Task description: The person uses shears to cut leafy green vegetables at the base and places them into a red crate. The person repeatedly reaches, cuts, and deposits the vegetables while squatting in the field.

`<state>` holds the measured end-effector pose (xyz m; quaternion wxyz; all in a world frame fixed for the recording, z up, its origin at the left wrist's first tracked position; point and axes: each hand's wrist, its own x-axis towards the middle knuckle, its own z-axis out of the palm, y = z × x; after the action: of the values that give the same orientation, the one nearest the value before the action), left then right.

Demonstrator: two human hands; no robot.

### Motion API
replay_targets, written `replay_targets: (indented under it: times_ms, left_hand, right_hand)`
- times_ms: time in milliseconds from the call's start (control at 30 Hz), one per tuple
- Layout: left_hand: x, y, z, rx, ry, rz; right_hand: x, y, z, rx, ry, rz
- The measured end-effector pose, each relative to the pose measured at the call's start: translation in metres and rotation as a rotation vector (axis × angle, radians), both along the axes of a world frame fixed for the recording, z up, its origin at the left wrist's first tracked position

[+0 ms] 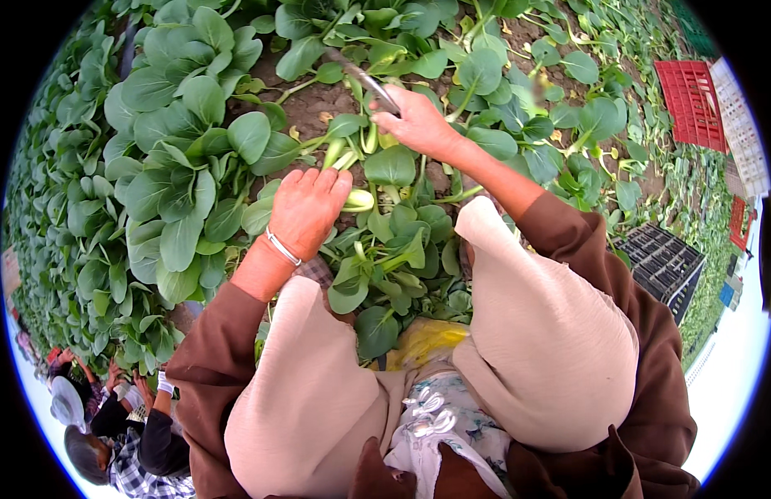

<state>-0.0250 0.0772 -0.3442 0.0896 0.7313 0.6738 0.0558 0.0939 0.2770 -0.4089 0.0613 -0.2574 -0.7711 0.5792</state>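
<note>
My left hand point(313, 209), with a silver bangle at the wrist, is closed around pale green stalks of a leafy green like bok choy point(359, 201). The stalk bases stick out to the right of the fingers. Above and to the right, my right hand point(416, 121) grips a metal knife point(366, 81), its blade pointing to the upper left. Just below that hand are more pale stalks point(371, 138). Loose leafy plants point(391, 249) lie between my knees. The fingertips of my left hand are hidden under the plant.
Dense rows of leafy plants point(186, 156) stand on the left. Cut leaves and plants lie on the soil at right. A black crate point(663, 265), a red crate point(691, 105) and a white crate point(739, 125) are on the right. Co-workers point(151, 449) crouch at the lower left.
</note>
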Motion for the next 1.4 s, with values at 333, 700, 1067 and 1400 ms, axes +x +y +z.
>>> replay_targets:
  times_ms: [333,700,1067,1400]
  left_hand:
    - [0.018,-0.029,-0.004,-0.105,-0.212,0.107]
    - [0.016,-0.022,0.001,0.180,-1.344,0.916]
    - [-0.005,-0.038,-0.007,-0.156,-1.557,0.965]
    - [-0.006,-0.042,0.004,-0.366,-1.082,0.589]
  right_hand:
    - [-0.004,-0.002,0.000,0.643,-0.162,0.426]
    - [-0.021,-0.056,0.070,-0.819,-0.178,0.111]
    - [-0.021,-0.048,0.040,-0.061,0.104,0.210]
    - [-0.001,-0.042,0.019,-0.105,-0.172,0.386]
